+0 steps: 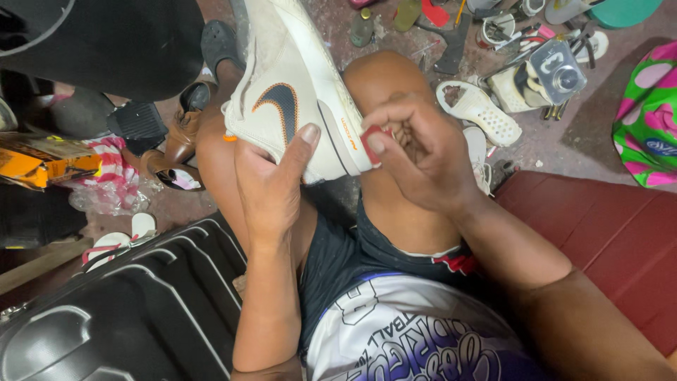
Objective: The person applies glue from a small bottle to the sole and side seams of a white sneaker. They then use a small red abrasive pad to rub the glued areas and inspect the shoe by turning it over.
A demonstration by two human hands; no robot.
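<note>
Resting across the knees, the white leather sneaker [293, 85] is clasped by the left hand [271, 187]; a small red piece [371, 134] is pinched against its heel by the right hand [416, 152].

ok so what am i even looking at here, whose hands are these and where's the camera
The single picture comes from a camera worn on a person's head, looking down at their own lap and two bare hands; there is no machine. The left hand grips a white sneaker that rests across the knees. The right hand pinches a small red object against the shoe's heel edge; what it is I cannot tell. A black ribbed suitcase lies to the left and a dark red seat to the right. On the floor beyond sit a white perforated sandal, tools and bottles, and a green and pink bag.
</note>
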